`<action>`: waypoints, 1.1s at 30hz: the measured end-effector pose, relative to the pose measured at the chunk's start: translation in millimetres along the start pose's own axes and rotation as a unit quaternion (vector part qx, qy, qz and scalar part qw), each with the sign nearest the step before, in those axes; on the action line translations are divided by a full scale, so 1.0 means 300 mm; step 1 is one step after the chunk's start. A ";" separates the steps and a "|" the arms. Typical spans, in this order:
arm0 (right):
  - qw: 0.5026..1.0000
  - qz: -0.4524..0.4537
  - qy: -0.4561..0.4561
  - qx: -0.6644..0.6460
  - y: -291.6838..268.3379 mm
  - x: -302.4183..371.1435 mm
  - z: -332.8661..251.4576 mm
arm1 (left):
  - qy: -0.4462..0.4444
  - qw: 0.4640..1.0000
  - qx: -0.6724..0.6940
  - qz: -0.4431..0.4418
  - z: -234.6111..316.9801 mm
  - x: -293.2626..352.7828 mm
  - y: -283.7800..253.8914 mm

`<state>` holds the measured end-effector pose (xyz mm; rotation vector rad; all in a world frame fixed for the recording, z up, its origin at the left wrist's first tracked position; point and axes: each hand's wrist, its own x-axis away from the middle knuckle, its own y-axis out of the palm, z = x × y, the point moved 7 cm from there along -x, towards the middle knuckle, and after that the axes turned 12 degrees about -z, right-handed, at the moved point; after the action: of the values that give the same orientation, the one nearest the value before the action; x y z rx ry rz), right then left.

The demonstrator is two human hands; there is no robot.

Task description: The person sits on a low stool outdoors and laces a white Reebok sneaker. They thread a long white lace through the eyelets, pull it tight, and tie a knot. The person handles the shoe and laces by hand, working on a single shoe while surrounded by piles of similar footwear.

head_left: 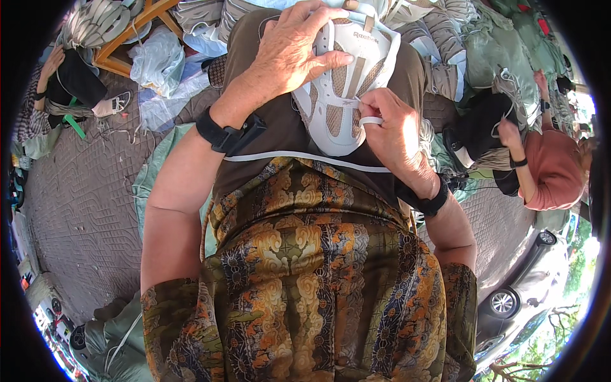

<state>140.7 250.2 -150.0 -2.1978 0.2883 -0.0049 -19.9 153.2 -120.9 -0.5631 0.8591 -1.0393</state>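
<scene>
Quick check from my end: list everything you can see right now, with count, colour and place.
Shoe upper: one, white with tan mesh panels, on the lap, top centre.
Lace: one, white, looped round a right finger beside the upper.
Pile of shoe uppers: many, grey and white, top right.
Plastic bags: several, clear and pale blue, top left.
Wooden frame: one, orange-brown, top left.
Other workers: two, one far left in dark clothes, one right in a pink top.
Car: one, grey, lower right.
Wristbands: two, black, one on each wrist.
Left hand: pressing on the upper.
Right hand: fingers pinching the lace.
</scene>
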 end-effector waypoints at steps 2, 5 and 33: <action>0.999 -0.005 0.009 -0.038 0.004 -0.002 0.005 | 0.002 1.000 -0.001 -0.004 0.000 -0.002 0.004; 0.998 -0.022 0.023 -0.063 0.013 -0.001 0.003 | 0.007 1.000 0.000 -0.011 0.000 -0.006 0.006; 0.988 -0.069 0.060 -0.127 0.011 -0.025 0.015 | -0.006 1.000 -0.006 -0.004 -0.018 0.003 0.016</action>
<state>133.3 253.3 -154.7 -2.4714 0.2132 -0.1870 -21.7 154.3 -127.7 -0.5837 0.8533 -1.0382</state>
